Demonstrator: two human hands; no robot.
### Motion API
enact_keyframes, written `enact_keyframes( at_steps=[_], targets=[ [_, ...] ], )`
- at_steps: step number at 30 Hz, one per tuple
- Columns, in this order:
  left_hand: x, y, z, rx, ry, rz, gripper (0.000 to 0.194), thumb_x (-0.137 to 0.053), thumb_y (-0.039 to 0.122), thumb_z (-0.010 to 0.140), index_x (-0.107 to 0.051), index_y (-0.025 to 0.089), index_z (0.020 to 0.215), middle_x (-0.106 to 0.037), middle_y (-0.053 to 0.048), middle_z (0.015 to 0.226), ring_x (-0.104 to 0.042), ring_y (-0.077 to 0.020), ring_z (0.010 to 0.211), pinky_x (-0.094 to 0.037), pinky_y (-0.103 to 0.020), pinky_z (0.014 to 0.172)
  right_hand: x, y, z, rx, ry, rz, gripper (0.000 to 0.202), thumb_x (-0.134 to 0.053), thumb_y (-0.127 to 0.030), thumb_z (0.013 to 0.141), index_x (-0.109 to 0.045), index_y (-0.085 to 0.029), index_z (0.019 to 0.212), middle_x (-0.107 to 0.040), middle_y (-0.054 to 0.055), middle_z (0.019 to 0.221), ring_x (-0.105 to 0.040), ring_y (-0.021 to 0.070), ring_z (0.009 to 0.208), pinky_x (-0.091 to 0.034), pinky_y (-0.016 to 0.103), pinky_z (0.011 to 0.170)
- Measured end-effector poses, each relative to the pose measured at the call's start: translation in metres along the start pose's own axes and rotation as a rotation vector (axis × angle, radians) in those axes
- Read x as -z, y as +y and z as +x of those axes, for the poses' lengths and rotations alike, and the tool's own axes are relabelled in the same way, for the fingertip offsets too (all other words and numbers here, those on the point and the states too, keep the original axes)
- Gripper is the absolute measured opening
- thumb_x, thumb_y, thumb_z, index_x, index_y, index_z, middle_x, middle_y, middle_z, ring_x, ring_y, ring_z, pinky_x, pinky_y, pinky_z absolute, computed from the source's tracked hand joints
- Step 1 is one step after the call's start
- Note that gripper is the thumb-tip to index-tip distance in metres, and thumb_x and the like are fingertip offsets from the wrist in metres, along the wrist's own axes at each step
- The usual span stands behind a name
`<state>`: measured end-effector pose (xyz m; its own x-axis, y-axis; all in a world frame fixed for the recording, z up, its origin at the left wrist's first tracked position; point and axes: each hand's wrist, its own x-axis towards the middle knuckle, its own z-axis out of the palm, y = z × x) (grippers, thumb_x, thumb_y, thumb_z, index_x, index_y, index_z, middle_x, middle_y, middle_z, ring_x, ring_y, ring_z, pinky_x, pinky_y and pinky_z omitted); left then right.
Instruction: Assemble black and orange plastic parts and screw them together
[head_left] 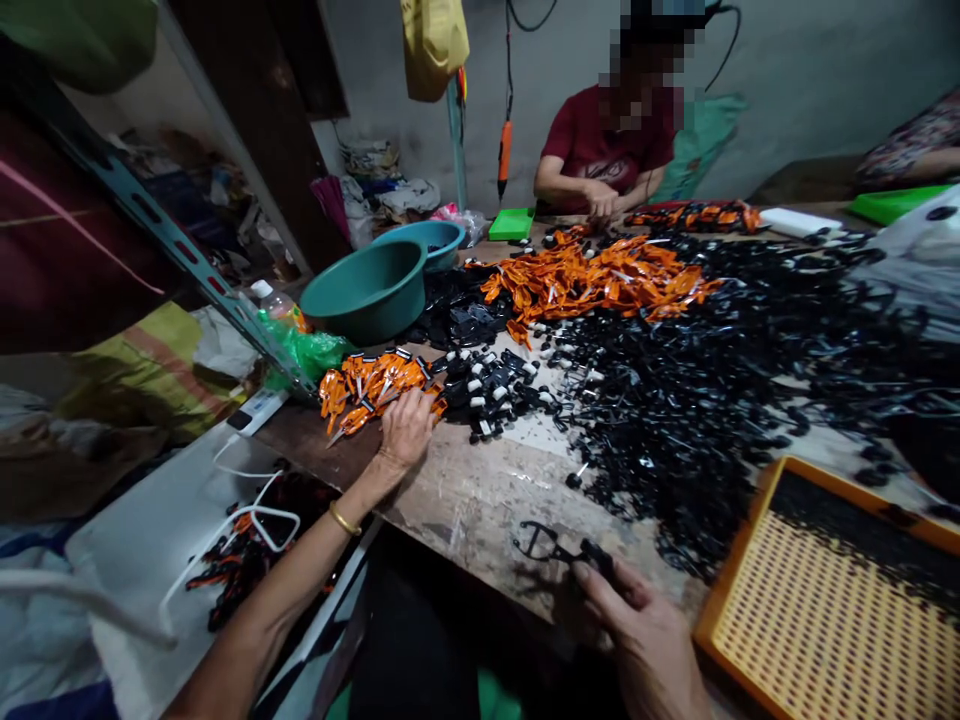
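Note:
My right hand [637,630], low in the view near the table's front edge, is closed on a black plastic piece [551,545]. The piece has a thick end by my thumb and a thin, open, forked frame pointing left. My left hand [409,428] stretches across to a small pile of orange and black pieces [367,390] at the table's left end. Its fingers bend down onto the pile's right side, and the fingertips are hidden. Right beside that hand lies a cluster of black pieces with white rollers [495,385].
A wide heap of black parts [675,400] covers the right side, with orange parts [600,275] behind it. A yellow perforated tray [731,560] stands front right, a green basin [367,295] back left. Across the table a person [607,150] works. An orange tool [505,155] hangs from a cord.

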<state>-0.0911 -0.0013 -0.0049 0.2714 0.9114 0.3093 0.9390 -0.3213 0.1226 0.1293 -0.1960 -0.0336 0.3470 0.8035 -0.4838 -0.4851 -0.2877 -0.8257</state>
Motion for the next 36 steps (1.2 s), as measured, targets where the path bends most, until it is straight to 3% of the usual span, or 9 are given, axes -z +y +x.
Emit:
enact_keyframes(
  at_steps=[4, 7, 10, 13, 16, 21, 29, 32, 36],
  targets=[
    [-0.01, -0.01, 0.01, 0.036, -0.037, -0.036, 0.025, -0.048, 0.01, 0.083, -0.065, 0.019, 0.1, -0.067, -0.009, 0.095, -0.059, -0.0221, 0.095, -0.043, -0.03, 0.083, 0.0, -0.001, 0.0, -0.075, 0.017, 0.039, 0.045, -0.088, -0.04, 0.044, -0.061, -0.016, 0.071, -0.055, -0.003, 0.052, -0.046, 0.0089, 0.039, -0.035, 0.02, 0.035],
    [-0.006, -0.011, -0.001, 0.078, 0.05, -0.181, 0.029, -0.043, 0.012, 0.084, -0.064, 0.019, 0.104, -0.065, -0.01, 0.102, -0.058, -0.0219, 0.099, -0.043, -0.031, 0.087, 0.001, 0.0, 0.001, -0.048, -0.02, 0.084, 0.043, -0.086, -0.04, 0.051, -0.058, -0.017, 0.073, -0.049, -0.007, 0.05, -0.041, 0.0068, 0.038, -0.032, 0.018, 0.036],
    [0.003, -0.002, -0.021, 0.27, 0.125, -0.776, 0.032, -0.051, 0.018, 0.078, -0.06, 0.019, 0.109, -0.064, -0.006, 0.102, -0.06, -0.0189, 0.092, -0.047, -0.032, 0.086, -0.009, 0.006, -0.005, -0.029, -0.05, 0.121, 0.043, -0.084, -0.042, 0.054, -0.057, -0.018, 0.077, -0.048, -0.007, 0.05, -0.039, 0.006, 0.038, -0.03, 0.017, 0.036],
    [0.008, 0.022, -0.042, 0.545, -0.029, -1.43, 0.038, -0.062, 0.02, 0.065, -0.059, 0.018, 0.103, -0.062, 0.0, 0.085, -0.059, -0.0129, 0.069, -0.052, -0.03, 0.07, -0.033, 0.016, -0.017, -0.036, -0.124, 0.11, 0.042, -0.08, -0.046, 0.058, -0.056, -0.018, 0.079, -0.049, -0.007, 0.052, -0.04, 0.0058, 0.036, -0.03, 0.017, 0.035],
    [0.008, 0.052, -0.059, 0.742, -0.14, -1.741, 0.034, -0.067, 0.012, 0.055, -0.057, 0.017, 0.088, -0.058, 0.004, 0.073, -0.057, -0.0102, 0.06, -0.053, -0.028, 0.064, -0.055, 0.024, -0.025, 0.026, -0.202, 0.006, 0.036, -0.075, -0.047, 0.063, -0.056, -0.018, 0.074, -0.049, -0.006, 0.049, -0.043, 0.0073, 0.037, -0.034, 0.018, 0.036],
    [0.002, 0.085, -0.076, 0.831, -0.307, -1.924, 0.032, -0.064, 0.008, 0.056, -0.059, 0.014, 0.087, -0.066, -0.001, 0.075, -0.064, -0.0138, 0.066, -0.052, -0.025, 0.064, -0.059, 0.019, -0.013, 0.217, -0.093, -0.151, 0.027, -0.069, -0.042, 0.066, -0.056, -0.019, 0.066, -0.056, -0.003, 0.052, -0.053, 0.0122, 0.048, -0.046, 0.022, 0.047],
    [0.005, 0.092, -0.09, 0.788, -0.419, -2.169, 0.046, -0.056, -0.004, 0.053, -0.061, 0.015, 0.095, -0.071, -0.006, 0.096, -0.066, -0.0228, 0.094, -0.052, -0.033, 0.08, -0.042, 0.005, 0.008, 0.146, 0.103, -0.115, 0.03, -0.071, -0.041, 0.059, -0.055, -0.018, 0.068, -0.058, -0.003, 0.06, -0.058, 0.014, 0.045, -0.045, 0.022, 0.041],
    [0.012, 0.09, -0.091, 0.796, -0.498, -2.32, 0.028, -0.059, 0.006, 0.068, -0.063, 0.011, 0.094, -0.068, -0.011, 0.106, -0.062, -0.026, 0.105, -0.048, -0.041, 0.092, -0.043, 0.003, 0.008, 0.158, 0.105, -0.117, 0.03, -0.071, -0.042, 0.057, -0.057, -0.018, 0.067, -0.059, -0.003, 0.06, -0.057, 0.014, 0.045, -0.047, 0.024, 0.042],
    [0.014, 0.091, -0.091, 0.901, -0.469, -2.38, 0.018, -0.057, 0.023, 0.084, -0.064, 0.011, 0.096, -0.067, -0.013, 0.107, -0.061, -0.0261, 0.107, -0.045, -0.042, 0.098, -0.046, -0.002, 0.002, 0.147, 0.094, -0.173, 0.029, -0.069, -0.043, 0.058, -0.056, -0.018, 0.065, -0.053, -0.004, 0.046, -0.048, 0.0115, 0.039, -0.04, 0.021, 0.037]
  ],
)
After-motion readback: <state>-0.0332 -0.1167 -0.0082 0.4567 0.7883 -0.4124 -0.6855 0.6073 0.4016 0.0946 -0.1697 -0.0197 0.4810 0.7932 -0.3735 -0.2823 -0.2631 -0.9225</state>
